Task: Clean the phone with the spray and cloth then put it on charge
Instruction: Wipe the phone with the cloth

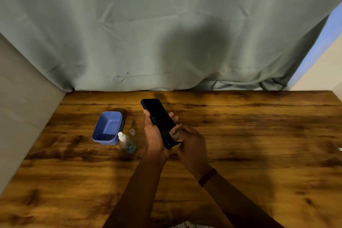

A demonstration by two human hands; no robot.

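Note:
A black phone [158, 116] is held above the wooden table [240, 135], screen up, its top end pointing away. My left hand [154, 133] grips it from below along its left edge. My right hand [190, 142] pinches a small brown cloth [175, 129] and presses it against the phone's lower right edge. A clear spray bottle [126, 142] with a white nozzle stands on the table left of my hands, and its small clear cap [132, 131] rests beside it.
An empty blue plastic tub [108, 128] sits left of the spray bottle. A grey-green curtain [166, 33] hangs behind the table's far edge. A small white object [339, 148] shows at the right frame edge. A dark band is on my right wrist.

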